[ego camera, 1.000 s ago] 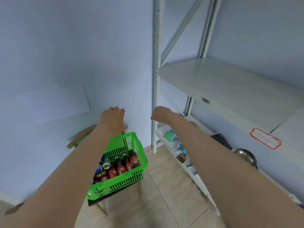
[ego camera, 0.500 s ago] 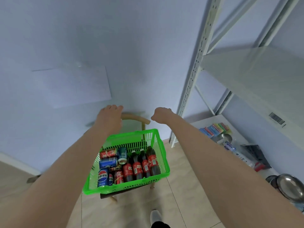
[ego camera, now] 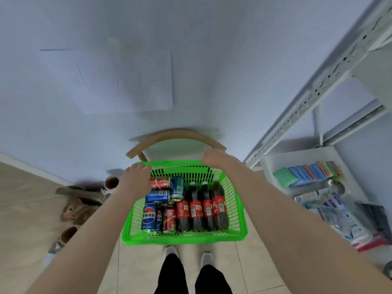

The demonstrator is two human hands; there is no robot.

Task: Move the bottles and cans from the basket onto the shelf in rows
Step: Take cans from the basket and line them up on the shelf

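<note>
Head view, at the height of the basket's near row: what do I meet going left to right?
First brown clutter on the floor, green basket, in it two Pepsi cans, red cola can, four cola bottles, then right forearm, packets on the bottom shelf.

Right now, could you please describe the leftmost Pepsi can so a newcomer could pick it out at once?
Find the green basket between the person's arms; cans fill its left half, four cola bottles its right. The Pepsi can sits in the near left corner, the only blue can showing its whole round logo.
</note>
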